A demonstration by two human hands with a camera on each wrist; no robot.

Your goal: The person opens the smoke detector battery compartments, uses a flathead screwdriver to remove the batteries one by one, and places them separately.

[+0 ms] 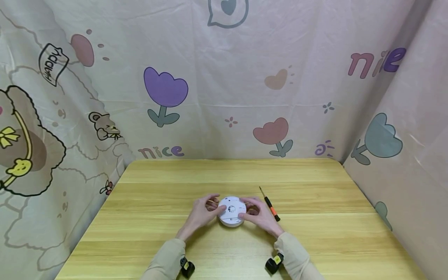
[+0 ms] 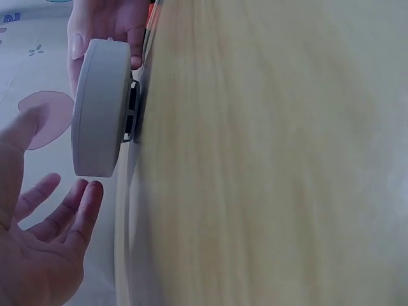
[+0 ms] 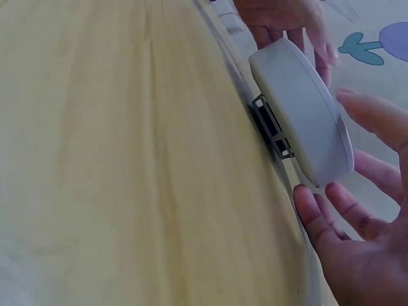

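Printed curtains [image 1: 217, 81] screen a table [image 1: 140, 217]: a work nook.

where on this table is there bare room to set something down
Free table lies from the left grip to the left edge, from the screwdriver to the right edge, and along the back, before the patterned cloth. The middle is crowded: left grip, white disc, right grip and screwdriver sit close together, with sleeves in front.

Wood-grain tbl [image 1: 322, 198] w/ blk/orange screwdriver [image 1: 269, 204] on
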